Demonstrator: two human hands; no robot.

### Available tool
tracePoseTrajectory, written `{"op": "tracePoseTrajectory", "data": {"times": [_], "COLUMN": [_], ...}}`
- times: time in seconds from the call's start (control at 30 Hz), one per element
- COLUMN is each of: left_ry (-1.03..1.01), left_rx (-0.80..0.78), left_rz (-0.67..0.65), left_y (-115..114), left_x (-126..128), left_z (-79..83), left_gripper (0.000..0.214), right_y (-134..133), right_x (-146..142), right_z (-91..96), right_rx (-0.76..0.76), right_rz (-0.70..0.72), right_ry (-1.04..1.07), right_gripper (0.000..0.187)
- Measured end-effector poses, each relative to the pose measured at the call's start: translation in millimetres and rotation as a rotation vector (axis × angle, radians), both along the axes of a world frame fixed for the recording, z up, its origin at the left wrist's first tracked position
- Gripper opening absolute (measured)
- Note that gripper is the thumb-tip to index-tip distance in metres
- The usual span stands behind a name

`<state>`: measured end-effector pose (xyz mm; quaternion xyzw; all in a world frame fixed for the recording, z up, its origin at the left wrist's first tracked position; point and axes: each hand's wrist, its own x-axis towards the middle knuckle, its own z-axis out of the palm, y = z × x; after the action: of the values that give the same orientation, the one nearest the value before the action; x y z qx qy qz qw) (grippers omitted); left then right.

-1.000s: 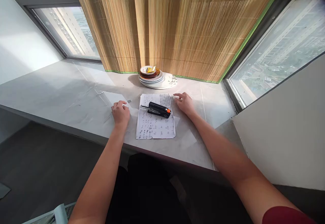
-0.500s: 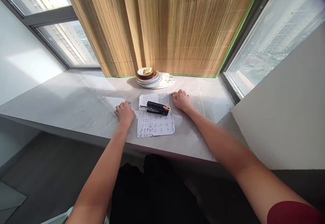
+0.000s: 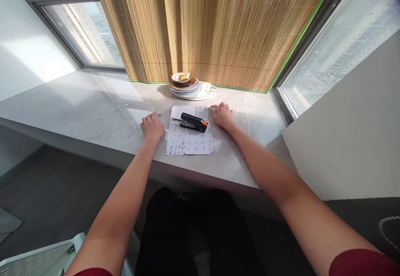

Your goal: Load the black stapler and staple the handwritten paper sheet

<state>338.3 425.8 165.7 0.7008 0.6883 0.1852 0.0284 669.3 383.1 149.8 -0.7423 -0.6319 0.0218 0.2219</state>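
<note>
A black stapler [image 3: 190, 122] with an orange end lies open across the top of a printed sheet of paper [image 3: 189, 139] on the grey counter [image 3: 93, 109]. My left hand [image 3: 152, 125] rests on the counter just left of the sheet, fingers curled together near a small strip of staples [image 3: 158, 114]. At the sheet's top right corner my right hand [image 3: 223, 114] lies with its fingers bent and fingertips pinched together; whether they hold anything is too small to see.
A stack of plates [image 3: 186, 87] with a small bowl on top stands at the back against a bamboo blind [image 3: 212, 30]. Windows flank the blind. A white wall [image 3: 343, 134] bounds the counter on the right. A white perforated object [image 3: 37, 259] sits at bottom left.
The camera view shifted slightly. Both hands stay at the sides of the paper; the left fingers have curled in closer to the staple strip.
</note>
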Motion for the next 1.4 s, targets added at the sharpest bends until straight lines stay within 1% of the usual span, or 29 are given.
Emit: {"op": "tracePoseTrajectory", "data": {"times": [0.2, 0.7, 0.83, 0.9, 0.93, 0.97, 1.0, 1.03, 1.07, 1.13, 1.17, 1.23, 1.3, 1.37, 1.4], "left_ry": [0.037, -0.016, -0.066, -0.121, -0.155, -0.191, -0.226, -0.264, -0.312, -0.402, -0.436, -0.484, -0.492, -0.484, -0.488], "left_rx": [0.034, 0.036, 0.06, 0.109, 0.149, 0.197, 0.238, 0.269, 0.294, 0.313, 0.314, 0.322, 0.26, 0.175, 0.129], "left_rz": [-0.012, -0.047, -0.044, -0.024, -0.01, 0.004, -0.003, -0.017, -0.027, -0.035, -0.014, 0.088, 0.13, 0.093, 0.05], "left_y": [-4, -7, -4, -13, -23, -39, -59, -85, -115, -182, -217, -284, -344, -399, -425], "left_x": [2, 3, 7, 4, 1, -4, -11, -18, -25, -39, -45, -56, -67, -82, -91], "left_z": [1.8, -2.6, 3.7, 9.8, 12.7, 15.2, 17.3, 18.9, 20.2, 22.2, 22.7, 22.2, 18.6, 11.7, 7.4], "left_gripper": [0.057, 0.049, 0.048, 0.049, 0.05, 0.051, 0.051, 0.049, 0.046, 0.039, 0.034, 0.022, 0.015, 0.015, 0.016], "right_y": [0, -1, 0, 2, 3, 4, 6, 9, 12, 18, 21, 25, 24, 18, 15], "right_x": [0, 1, 2, 4, 5, 6, 8, 10, 13, 17, 19, 21, 20, 17, 14], "right_z": [2.7, 2.5, 1.2, -0.5, -2.0, -4.2, -7.1, -10.5, -14.4, -22.2, -25.3, -28.5, -26.6, -20.5, -16.6], "right_rx": [-0.001, 0.012, 0.017, 0.016, 0.02, 0.027, 0.036, 0.045, 0.054, 0.073, 0.08, 0.084, 0.076, 0.071, 0.07], "right_rz": [0.013, -0.001, 0.009, 0.004, -0.001, -0.004, -0.004, 0.0, 0.007, 0.035, 0.05, 0.067, 0.058, 0.034, 0.021], "right_ry": [0.019, 0.055, 0.059, 0.065, 0.069, 0.073, 0.076, 0.078, 0.078, 0.077, 0.078, 0.08, 0.086, 0.099, 0.106], "right_gripper": [0.047, 0.043, 0.042, 0.04, 0.04, 0.039, 0.039, 0.038, 0.038, 0.039, 0.04, 0.041, 0.04, 0.039, 0.039]}}
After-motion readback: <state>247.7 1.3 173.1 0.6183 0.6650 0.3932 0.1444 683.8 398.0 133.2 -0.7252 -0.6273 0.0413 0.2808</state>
